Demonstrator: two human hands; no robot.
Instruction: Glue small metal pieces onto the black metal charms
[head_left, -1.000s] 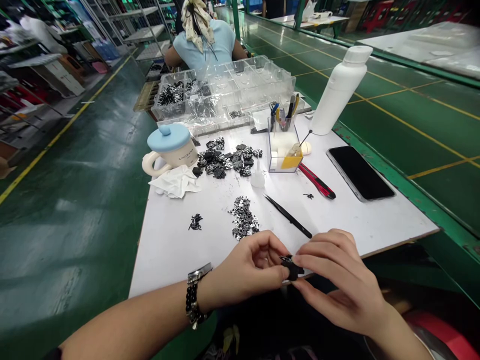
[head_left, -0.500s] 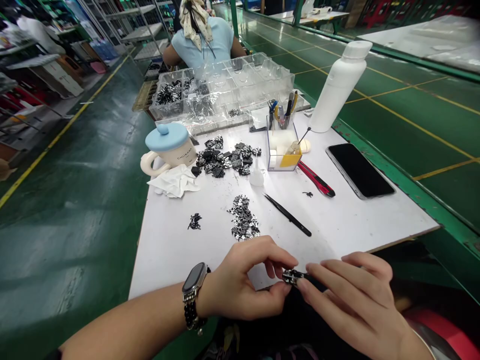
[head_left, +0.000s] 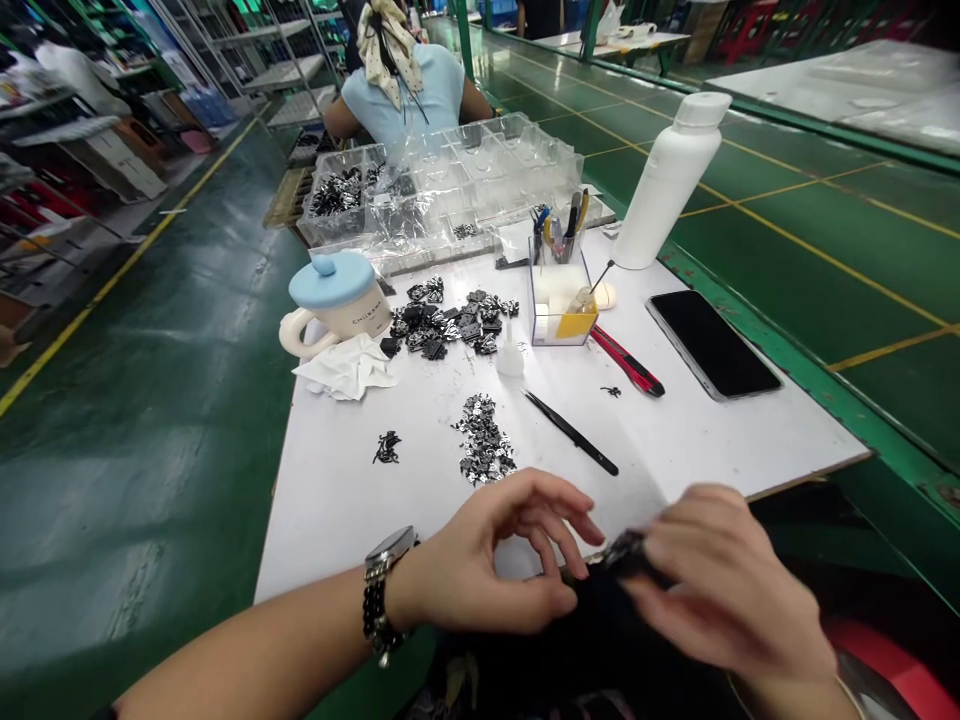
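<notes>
At the table's near edge, my right hand [head_left: 731, 590] is closed on a small black and silver part [head_left: 624, 550], blurred by motion. Its exact kind cannot be made out. Beside it, my left hand [head_left: 506, 555] has its fingers curved and parted, thumb apart from the fingertips, close to the part's left end. Just beyond my left hand lies a pile of small silver and black pieces [head_left: 484, 440]. Black tweezers [head_left: 570, 432] rest to the right of that pile. A small heap of thin black pieces [head_left: 387, 448] sits to the left.
Farther back are a heap of black parts [head_left: 450, 322], a lidded mug [head_left: 341, 300], crumpled tissue [head_left: 346, 368], a clear organizer [head_left: 561, 325], a red utility knife [head_left: 628, 362], a phone [head_left: 714, 343] and a white bottle [head_left: 673, 185]. Compartment trays [head_left: 480, 170] stand before a seated person [head_left: 409, 90].
My right hand has turned and drawn the small part slightly right and up. My left fingers, which were on the part, have loosened and spread apart.
</notes>
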